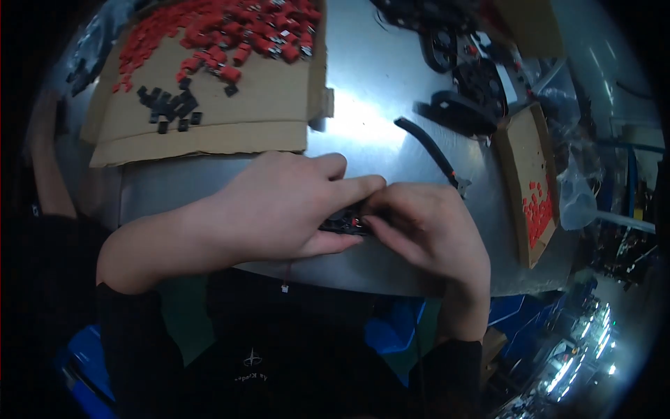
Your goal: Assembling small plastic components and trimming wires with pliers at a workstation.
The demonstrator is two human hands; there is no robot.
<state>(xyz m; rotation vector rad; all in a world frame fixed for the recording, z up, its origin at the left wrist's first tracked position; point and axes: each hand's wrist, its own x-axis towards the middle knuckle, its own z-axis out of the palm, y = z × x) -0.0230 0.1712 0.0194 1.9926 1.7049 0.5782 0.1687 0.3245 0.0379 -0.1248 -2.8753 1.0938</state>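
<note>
Between my hands, just over the near edge of the metal table, is a small black plastic part [340,225] with a bit of red on it. My left hand [283,199] is closed round its left side, the thumb below and the fingers above. At its right end my right hand [436,227] pinches with thumb and fingertips, which partly hide that end. A thin wire with a white connector [285,288] hangs below my left hand. Beyond my right hand lie cutting pliers [436,152] with dark handles, touching neither hand.
A cardboard tray [269,115] at the far left holds many red parts [230,38] and small black pieces [167,105]. Black plastic housings [464,105] lie far right, beside a narrow cardboard box [520,157] of small red pieces [537,213]. Another person's arm [52,167] is at left.
</note>
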